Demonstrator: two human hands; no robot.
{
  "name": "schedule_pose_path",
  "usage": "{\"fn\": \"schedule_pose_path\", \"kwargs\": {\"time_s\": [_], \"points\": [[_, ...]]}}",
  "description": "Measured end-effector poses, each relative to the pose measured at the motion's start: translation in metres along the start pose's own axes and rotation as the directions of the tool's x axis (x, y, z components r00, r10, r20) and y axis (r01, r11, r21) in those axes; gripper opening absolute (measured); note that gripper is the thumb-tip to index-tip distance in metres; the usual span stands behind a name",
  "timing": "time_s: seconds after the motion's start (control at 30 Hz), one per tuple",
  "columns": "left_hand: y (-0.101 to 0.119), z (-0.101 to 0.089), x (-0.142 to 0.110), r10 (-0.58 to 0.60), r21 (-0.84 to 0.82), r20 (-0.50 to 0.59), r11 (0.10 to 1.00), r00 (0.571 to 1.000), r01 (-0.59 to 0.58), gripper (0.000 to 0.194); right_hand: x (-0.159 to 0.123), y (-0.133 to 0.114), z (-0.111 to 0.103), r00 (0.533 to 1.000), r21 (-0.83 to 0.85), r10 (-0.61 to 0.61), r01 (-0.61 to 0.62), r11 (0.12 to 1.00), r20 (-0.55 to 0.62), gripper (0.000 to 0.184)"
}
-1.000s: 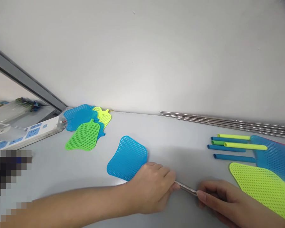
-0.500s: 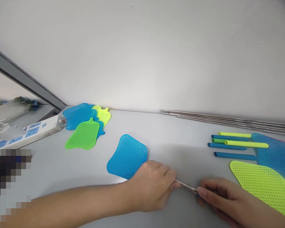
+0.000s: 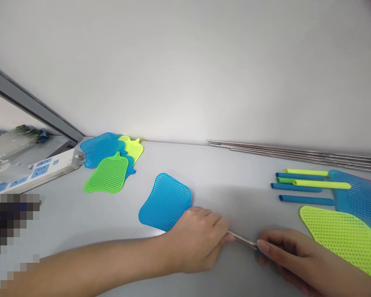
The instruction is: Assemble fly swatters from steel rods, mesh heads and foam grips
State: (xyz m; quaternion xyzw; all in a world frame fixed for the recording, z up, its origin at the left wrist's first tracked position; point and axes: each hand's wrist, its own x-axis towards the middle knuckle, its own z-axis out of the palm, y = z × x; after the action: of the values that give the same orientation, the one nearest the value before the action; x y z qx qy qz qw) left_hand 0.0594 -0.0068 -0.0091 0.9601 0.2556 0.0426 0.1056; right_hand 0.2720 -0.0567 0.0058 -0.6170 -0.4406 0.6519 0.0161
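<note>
My left hand (image 3: 200, 239) is wrapped round the metal rod (image 3: 243, 239) of a fly swatter, close to its blue mesh head (image 3: 167, 202). The head rests flat on the table, to the left of my fist. At the rod's other end, my right hand (image 3: 287, 255) pinches a blue tube (image 3: 260, 252) between thumb and fingers, and only a small bit of it shows. The rod's tip meets that tube; how deep it sits inside is hidden by my fingers.
Several coloured tubes (image 3: 306, 200) lie to the right, beside yellow (image 3: 336, 231) and blue (image 3: 358, 202) swatter heads. Long metal rods (image 3: 290, 154) line the wall. At left are a green swatter head (image 3: 109, 173), blue and yellow ones, and a power strip (image 3: 46, 169).
Slightly more of the blue tube shows at my right fingertips. Both hands keep their grip and have hardly moved; the whole view has shifted slightly.
</note>
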Motion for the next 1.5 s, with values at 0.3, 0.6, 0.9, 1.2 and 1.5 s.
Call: {"fn": "schedule_pose_path", "kwargs": {"time_s": [0.3,0.6,0.9,1.2,1.5], "points": [[0.001,0.0,0.0,0.0,0.011,-0.007,1.0,1.0,0.0,0.021,-0.001,0.003,-0.004,0.999,0.015,-0.015,0.015,1.0,0.036,0.043],[0.0,0.001,0.0,0.002,0.002,-0.017,1.0,1.0,-0.002,0.021,-0.001,-0.001,-0.004,0.998,0.012,0.022,-0.023,1.0,0.053,0.046],[0.0,0.001,0.0,0.004,0.003,-0.017,1.0,1.0,-0.004,0.021,-0.003,-0.003,-0.006,0.998,-0.013,0.022,-0.021,1.0,0.066,0.043],[0.0,0.001,0.0,-0.003,-0.004,-0.002,1.0,1.0,0.003,0.02,-0.004,-0.002,-0.005,0.999,-0.001,0.025,-0.025,1.0,0.038,0.044],[-0.001,0.002,0.0,0.008,-0.002,-0.038,1.0,0.999,-0.008,0.022,0.001,0.01,-0.007,0.997,-0.022,0.011,-0.01,1.0,0.07,0.051]]}}
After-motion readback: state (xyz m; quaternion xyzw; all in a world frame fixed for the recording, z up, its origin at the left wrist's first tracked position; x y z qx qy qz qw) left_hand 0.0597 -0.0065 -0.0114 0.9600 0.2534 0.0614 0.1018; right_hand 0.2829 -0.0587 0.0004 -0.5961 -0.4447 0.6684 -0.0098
